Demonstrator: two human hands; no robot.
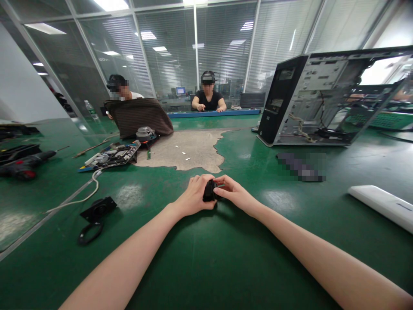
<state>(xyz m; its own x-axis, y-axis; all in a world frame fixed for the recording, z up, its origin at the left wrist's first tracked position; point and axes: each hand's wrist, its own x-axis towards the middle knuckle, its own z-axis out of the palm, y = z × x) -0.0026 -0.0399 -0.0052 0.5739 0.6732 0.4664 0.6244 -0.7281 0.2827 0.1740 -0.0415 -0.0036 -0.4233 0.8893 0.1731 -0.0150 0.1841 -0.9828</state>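
Observation:
A small black block-like part (209,190) is held just above the green table at the middle of the head view; its exact kind is hard to make out. My left hand (192,196) wraps round it from the left, with the thumb below and the fingers over the top. From the right, my right hand (237,192) pinches its side between thumb and fingers. The fingers hide much of the part. Left of my forearm lie a black square piece with a round opening (98,209) and a black ring (90,233).
On the left are a circuit board (112,155), a power drill (29,163) and a white cable (97,183). An open computer case (284,101) stands at the right, near a white device (383,204). Two people (211,100) sit across the table.

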